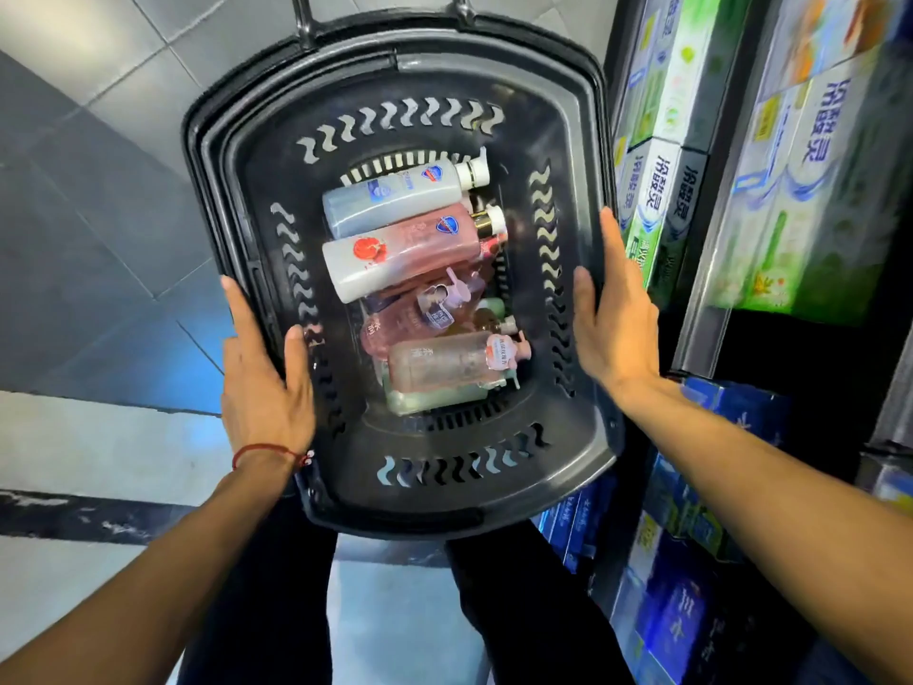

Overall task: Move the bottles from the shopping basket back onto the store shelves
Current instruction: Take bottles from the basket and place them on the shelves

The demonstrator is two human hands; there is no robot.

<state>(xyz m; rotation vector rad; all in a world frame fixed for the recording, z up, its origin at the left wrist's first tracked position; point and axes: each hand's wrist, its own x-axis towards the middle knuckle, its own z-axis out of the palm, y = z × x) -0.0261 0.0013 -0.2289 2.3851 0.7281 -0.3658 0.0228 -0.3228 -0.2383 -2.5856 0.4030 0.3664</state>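
Head view.
- Shopping basket (395, 76): black plastic with slotted walls, held between the two grips over a grey tiled floor (99, 239).
- Left grip (262, 383): clasped the basket's left rim, thumb inside the wall and fingers outside. It wore a red string bracelet (267, 449) at the wrist.
- Right grip (617, 328): clasped the right rim likewise, with long straight fingers outside.
- Bottles, all lying on the basket bottom between the grips:
  - white-and-blue bottle (395, 195), farthest beyond both grips;
  - pink-and-white bottle (395, 249), touching it on the nearer side;
  - pink pump bottle (395, 323), level with the left grip's thumb;
  - clear rosy bottle (439, 363), atop a pale green bottle (435, 400).
- Store shelves (701, 309): just right of the right grip, stacked with green-and-white boxes (657, 190). Blue boxes (682, 610) sat below the right forearm.
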